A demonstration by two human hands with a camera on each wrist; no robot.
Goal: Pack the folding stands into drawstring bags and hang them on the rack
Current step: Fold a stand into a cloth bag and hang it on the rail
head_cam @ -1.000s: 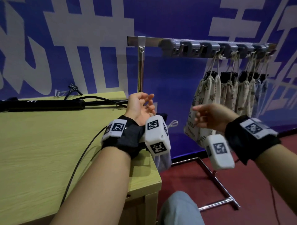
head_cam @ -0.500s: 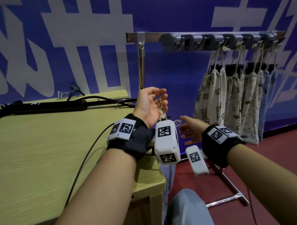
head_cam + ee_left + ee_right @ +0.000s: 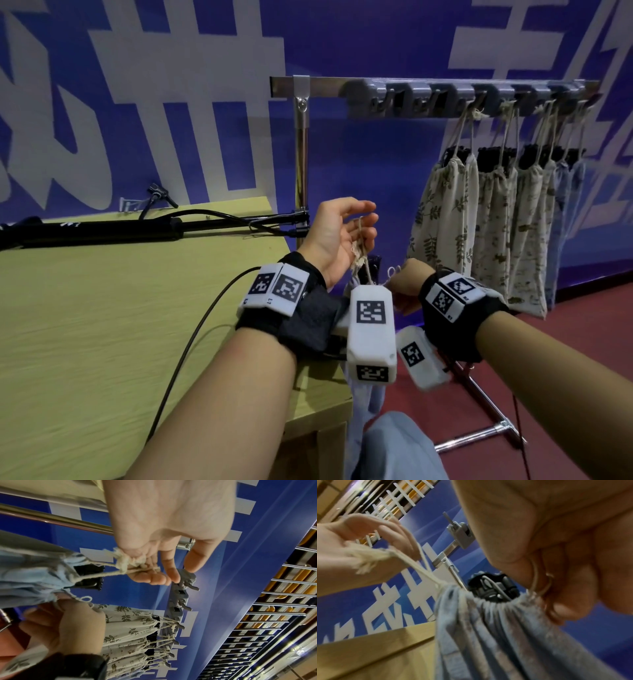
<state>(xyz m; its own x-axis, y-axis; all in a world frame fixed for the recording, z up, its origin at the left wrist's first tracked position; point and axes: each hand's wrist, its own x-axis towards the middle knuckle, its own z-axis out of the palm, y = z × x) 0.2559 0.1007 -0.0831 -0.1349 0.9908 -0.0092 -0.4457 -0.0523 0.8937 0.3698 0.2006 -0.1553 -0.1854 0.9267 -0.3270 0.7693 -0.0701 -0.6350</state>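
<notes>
A light blue drawstring bag (image 3: pixel 496 628) hangs off the table's right corner, and the top of a black folding stand (image 3: pixel 493 586) pokes out of its gathered mouth. My left hand (image 3: pixel 356 229), palm up, holds the knotted cream drawstring (image 3: pixel 125 561) in its curled fingers. My right hand (image 3: pixel 402 291) is just right of the bag's mouth and pinches the other drawstring loop (image 3: pixel 537 580). In the head view the wrist cameras hide most of the bag (image 3: pixel 363 404). The metal rack (image 3: pixel 445 99) stands behind.
Several filled leaf-print bags (image 3: pixel 479 222) hang from the rack's right hooks; the left hooks (image 3: pixel 404 102) are bare. The wooden table (image 3: pixel 102 325) holds a long black pole (image 3: pixel 102 229) and a cable (image 3: pixel 191 342). The rack's foot (image 3: pixel 479 435) lies on the red floor.
My right hand swung left from beside the hanging bags to the blue bag's mouth and took hold of a cord. My left hand rose a little with the knotted cord.
</notes>
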